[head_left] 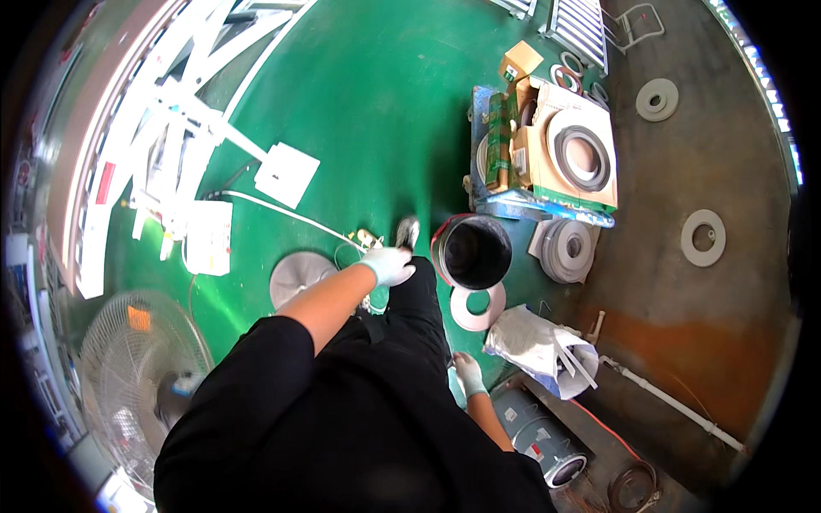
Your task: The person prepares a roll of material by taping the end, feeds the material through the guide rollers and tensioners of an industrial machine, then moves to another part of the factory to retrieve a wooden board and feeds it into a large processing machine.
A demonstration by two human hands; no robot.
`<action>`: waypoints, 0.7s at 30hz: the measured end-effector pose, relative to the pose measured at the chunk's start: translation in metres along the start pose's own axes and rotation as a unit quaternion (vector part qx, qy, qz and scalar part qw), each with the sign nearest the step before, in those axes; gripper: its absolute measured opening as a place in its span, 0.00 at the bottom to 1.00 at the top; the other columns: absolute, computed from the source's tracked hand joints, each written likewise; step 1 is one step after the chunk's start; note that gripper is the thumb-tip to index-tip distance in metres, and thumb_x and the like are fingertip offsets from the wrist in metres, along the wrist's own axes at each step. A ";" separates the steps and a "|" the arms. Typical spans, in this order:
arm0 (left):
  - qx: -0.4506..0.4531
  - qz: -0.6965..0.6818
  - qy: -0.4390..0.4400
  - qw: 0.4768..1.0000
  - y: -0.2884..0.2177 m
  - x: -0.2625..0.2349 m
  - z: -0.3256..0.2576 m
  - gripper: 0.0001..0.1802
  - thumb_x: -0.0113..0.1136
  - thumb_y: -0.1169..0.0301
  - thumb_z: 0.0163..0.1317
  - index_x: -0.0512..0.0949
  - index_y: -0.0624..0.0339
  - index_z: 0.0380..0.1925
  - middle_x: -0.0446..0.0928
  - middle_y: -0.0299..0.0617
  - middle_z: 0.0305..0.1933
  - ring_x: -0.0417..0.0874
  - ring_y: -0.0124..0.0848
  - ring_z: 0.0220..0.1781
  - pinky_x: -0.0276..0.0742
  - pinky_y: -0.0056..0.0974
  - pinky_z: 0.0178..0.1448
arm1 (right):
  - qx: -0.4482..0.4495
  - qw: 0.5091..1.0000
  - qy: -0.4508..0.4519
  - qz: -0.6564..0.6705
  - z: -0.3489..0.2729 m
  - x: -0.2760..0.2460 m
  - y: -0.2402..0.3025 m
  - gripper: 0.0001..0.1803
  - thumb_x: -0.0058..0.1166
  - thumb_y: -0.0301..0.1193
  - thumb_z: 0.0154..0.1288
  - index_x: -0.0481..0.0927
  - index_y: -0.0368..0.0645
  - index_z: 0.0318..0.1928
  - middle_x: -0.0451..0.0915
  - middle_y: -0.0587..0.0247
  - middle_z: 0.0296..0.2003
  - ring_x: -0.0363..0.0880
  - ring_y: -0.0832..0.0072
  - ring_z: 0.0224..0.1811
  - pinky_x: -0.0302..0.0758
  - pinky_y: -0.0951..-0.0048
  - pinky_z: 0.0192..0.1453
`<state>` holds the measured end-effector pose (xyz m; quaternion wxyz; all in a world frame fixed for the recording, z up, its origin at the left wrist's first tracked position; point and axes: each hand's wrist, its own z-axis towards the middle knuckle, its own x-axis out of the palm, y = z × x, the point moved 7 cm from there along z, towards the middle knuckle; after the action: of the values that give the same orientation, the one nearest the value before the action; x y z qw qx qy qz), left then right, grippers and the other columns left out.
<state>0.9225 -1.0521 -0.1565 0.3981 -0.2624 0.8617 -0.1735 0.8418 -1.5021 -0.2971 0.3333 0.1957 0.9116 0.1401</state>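
While the person stands beside the black bucket (473, 250), the gloved left hand (389, 264) is half closed just left of it – holding nothing I can see – and the right hand (468, 373) hangs loose below it; reaching comes next, I judge.

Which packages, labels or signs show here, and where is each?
Small cardboard box: tan cube, top of the pallet stack.
Large carton: open, brown and white, holding a grey ring, on the pallet.
White sack: crumpled, beside the right hand.
Fan label: orange rectangle, lower left.
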 end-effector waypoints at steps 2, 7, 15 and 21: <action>-0.026 0.069 0.056 0.996 0.039 -0.007 0.010 0.27 0.46 0.51 0.70 0.82 0.60 0.51 0.84 0.54 0.53 0.85 0.50 0.55 0.80 0.53 0.60 | 0.061 0.996 0.008 0.068 0.056 -0.002 -0.047 0.18 0.54 0.36 0.71 0.84 0.39 0.54 0.86 0.59 0.39 0.83 0.72 0.37 0.78 0.70 0.41; -0.130 0.089 0.142 0.977 0.114 -0.068 0.039 0.26 0.48 0.50 0.69 0.82 0.59 0.50 0.83 0.55 0.55 0.84 0.52 0.56 0.77 0.53 0.62 | 0.117 0.983 -0.006 0.141 0.164 -0.064 0.051 0.20 0.51 0.41 0.74 0.84 0.36 0.47 0.85 0.58 0.30 0.82 0.72 0.28 0.76 0.70 0.30; -0.152 0.250 0.177 0.940 0.101 -0.268 0.193 0.30 0.45 0.48 0.69 0.81 0.61 0.55 0.80 0.56 0.61 0.81 0.50 0.62 0.75 0.50 0.68 | -0.167 0.906 -0.098 0.377 0.215 -0.262 0.389 0.24 0.46 0.43 0.80 0.84 0.33 0.47 0.88 0.55 0.36 0.87 0.67 0.40 0.80 0.68 0.48; 0.072 0.296 0.093 0.948 -0.037 -0.329 0.399 0.29 0.48 0.50 0.68 0.81 0.60 0.56 0.77 0.54 0.64 0.77 0.48 0.67 0.74 0.50 0.69 | -0.027 0.850 -0.231 0.473 0.197 -0.303 0.338 0.19 0.48 0.36 0.78 0.82 0.32 0.54 0.88 0.55 0.42 0.87 0.69 0.46 0.79 0.69 0.55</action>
<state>1.4239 -0.9235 -0.1903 0.3678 0.0507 0.9190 -0.1327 1.2738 -1.3155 -0.1447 0.4331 0.6208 0.6011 0.2563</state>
